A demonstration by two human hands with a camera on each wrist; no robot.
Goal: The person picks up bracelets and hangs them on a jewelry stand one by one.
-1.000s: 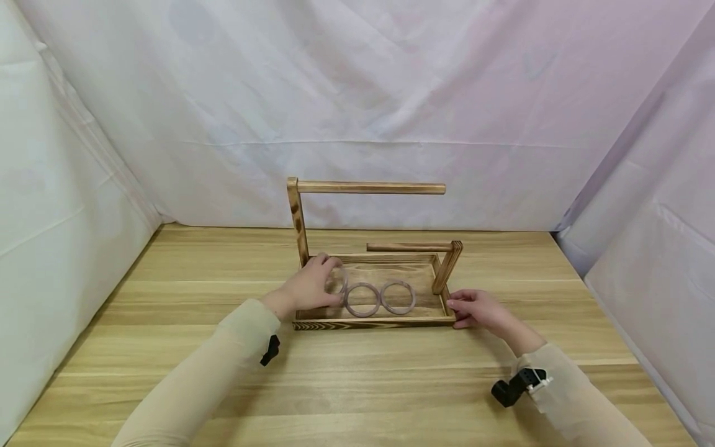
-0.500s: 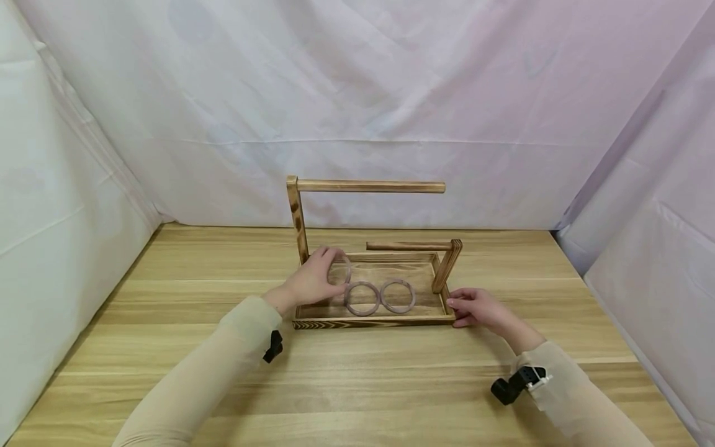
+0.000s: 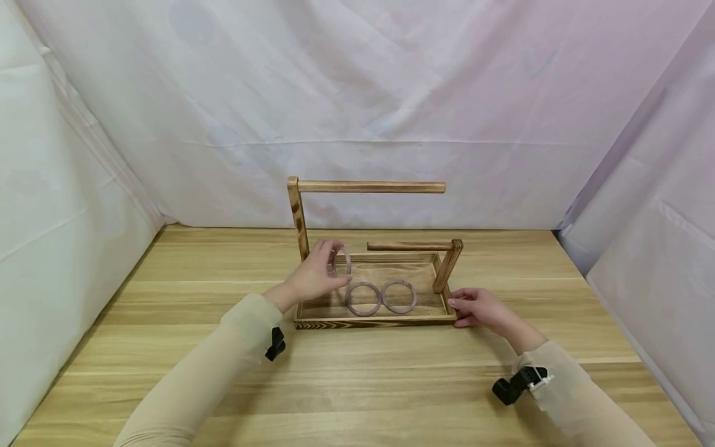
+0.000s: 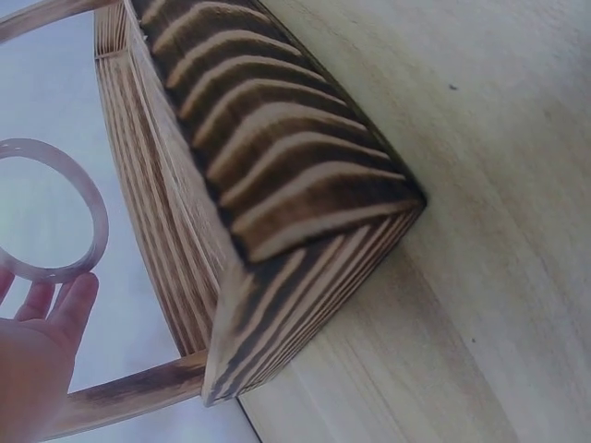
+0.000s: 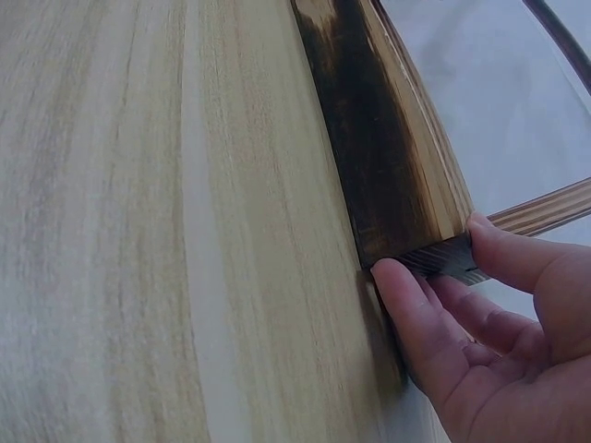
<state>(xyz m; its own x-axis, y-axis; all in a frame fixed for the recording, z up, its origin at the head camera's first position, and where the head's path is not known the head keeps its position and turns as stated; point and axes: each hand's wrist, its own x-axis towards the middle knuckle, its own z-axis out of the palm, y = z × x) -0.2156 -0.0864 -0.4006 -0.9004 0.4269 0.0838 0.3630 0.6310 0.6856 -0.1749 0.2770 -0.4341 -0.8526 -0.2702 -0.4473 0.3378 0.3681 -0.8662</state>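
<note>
A wooden stand combines a shallow tray (image 3: 380, 323) with two posts, each bearing a horizontal bar. My left hand (image 3: 315, 273) is over the tray's left part, pinching a pale purple translucent bangle (image 3: 349, 264) between thumb and fingers. In the left wrist view the bangle (image 4: 100, 226) stands upright at the fingertips, raised over the tray. Two similar bangles, a left one (image 3: 363, 315) and a right one (image 3: 414, 299), lie side by side on the tray floor. At the tray's right front corner, my right hand (image 3: 476, 307) grips the end wall, thumb up at the rim, fingers along the outside.
The long upper bar (image 3: 371, 187) runs rightward from the tall left post (image 3: 298, 220). A lower bar (image 3: 408, 247) reaches left from the short right post (image 3: 449, 267). White cloth (image 3: 357, 93) hangs behind the wood-grain table (image 3: 368, 385) and at both sides.
My left hand has lifted its bangle up from the tray floor and turned it more upright. The right hand, the stand and the two other bangles stay put.
</note>
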